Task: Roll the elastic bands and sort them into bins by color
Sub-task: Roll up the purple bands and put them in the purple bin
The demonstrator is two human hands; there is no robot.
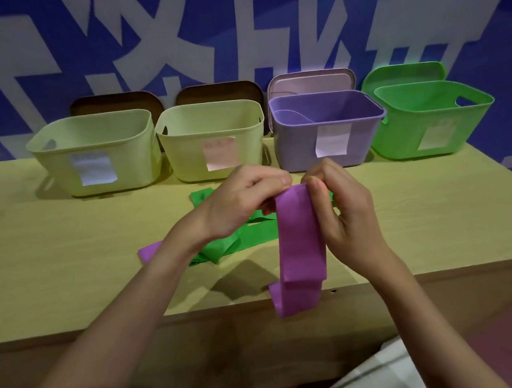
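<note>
Inside, the purple bin holds a purple band.

A purple band, green bands; two pale yellow-green bins, one lilac, one bright green; light wood-grain surface; blue wall with white characters.
</note>
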